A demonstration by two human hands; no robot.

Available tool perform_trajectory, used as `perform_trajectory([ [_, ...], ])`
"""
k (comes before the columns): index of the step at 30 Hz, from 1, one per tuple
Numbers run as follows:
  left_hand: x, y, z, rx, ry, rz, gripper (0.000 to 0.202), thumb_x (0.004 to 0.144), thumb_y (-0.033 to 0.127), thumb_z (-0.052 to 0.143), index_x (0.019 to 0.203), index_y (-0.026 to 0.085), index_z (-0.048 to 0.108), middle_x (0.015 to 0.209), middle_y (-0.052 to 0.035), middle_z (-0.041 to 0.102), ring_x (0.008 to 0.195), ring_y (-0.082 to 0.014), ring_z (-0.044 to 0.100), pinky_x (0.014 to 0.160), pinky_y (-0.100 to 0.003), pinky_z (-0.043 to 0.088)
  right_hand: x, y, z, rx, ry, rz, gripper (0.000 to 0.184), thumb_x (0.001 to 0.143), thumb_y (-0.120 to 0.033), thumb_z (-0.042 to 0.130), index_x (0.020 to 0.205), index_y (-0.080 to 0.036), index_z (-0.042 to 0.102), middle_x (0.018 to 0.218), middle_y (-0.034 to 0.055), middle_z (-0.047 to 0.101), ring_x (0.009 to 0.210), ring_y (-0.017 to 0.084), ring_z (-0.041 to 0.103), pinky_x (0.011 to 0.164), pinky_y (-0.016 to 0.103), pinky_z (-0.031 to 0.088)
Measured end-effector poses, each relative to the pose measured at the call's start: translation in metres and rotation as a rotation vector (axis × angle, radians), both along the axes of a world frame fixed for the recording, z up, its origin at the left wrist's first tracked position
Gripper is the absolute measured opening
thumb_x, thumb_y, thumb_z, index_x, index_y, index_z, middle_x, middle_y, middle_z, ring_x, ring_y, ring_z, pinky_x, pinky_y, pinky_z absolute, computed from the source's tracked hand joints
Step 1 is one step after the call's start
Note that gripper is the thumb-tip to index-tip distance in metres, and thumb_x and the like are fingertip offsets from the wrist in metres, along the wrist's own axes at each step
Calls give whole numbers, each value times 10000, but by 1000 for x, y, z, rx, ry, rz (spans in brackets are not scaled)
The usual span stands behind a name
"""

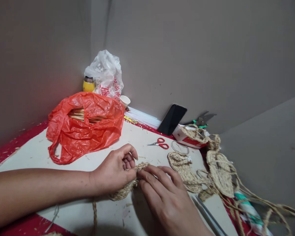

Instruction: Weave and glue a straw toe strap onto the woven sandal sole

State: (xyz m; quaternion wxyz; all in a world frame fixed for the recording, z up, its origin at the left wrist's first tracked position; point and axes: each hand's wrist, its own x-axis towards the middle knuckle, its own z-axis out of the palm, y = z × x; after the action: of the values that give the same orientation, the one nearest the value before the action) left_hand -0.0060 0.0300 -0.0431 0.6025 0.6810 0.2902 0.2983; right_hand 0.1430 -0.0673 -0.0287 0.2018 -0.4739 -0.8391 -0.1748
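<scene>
Tan braid point(123, 192) in both hands point(115, 168) point(166, 193) — long axis near-left to far-right

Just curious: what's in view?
Bag: one, red, left
Translucent bag: one, whitish, rear
Jar: one, yellow, rear
Cup: one, white, rear
Phone: one, black, rear
Box: one, red/white, right
Cutters: one, green handles, right
Scissors: one, red handles, centre
Ring: one, grey, centre
Woven pieces: at least three, tan, centre, right
Cords: several, tan, right
Tool: one, grey, right
Bundle: one, green/white, right
Table: one, red/white, below
Left hand: one, centre
Right hand: one, centre
</scene>
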Motion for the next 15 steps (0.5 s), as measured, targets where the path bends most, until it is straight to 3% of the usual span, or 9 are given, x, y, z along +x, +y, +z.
perform_trajectory([
  [15, 3, 3, -4, -30, -22, 33, 219, 644, 28, 532, 777, 188, 461, 684, 57, 514, 631, -74, 479, 591, -183, 391, 4, 3, 5, -109, 70, -3, 338, 948, -55, 362, 869, -138, 680, 971, 80, 752, 1008, 228, 572, 976, 413, 309],
])
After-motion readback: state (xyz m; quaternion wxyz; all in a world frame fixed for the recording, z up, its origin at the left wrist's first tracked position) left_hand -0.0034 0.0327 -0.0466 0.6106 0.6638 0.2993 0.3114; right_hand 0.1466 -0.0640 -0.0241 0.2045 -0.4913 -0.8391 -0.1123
